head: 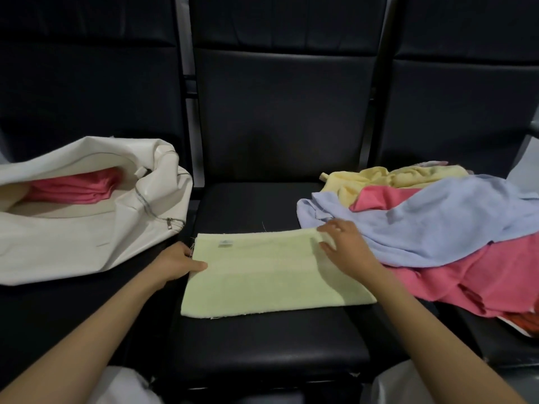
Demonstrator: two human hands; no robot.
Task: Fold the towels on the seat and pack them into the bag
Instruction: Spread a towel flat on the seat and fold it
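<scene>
A pale yellow towel (271, 275) lies folded flat on the middle black seat (262, 345). My left hand (178, 262) pinches its left edge, thumb on top. My right hand (344, 246) grips the towel's far right corner. On the left seat a white zippered bag (87, 237) lies open on its side, with a folded pink towel (73, 188) inside. A loose heap on the right seat holds a blue towel (431, 225), a pink towel (472, 281) and a yellow towel (393, 176).
Black seat backs (285, 112) rise behind all three seats. Something orange (525, 323) peeks from under the heap at the far right. White-clad knees (122, 386) show at the bottom edge.
</scene>
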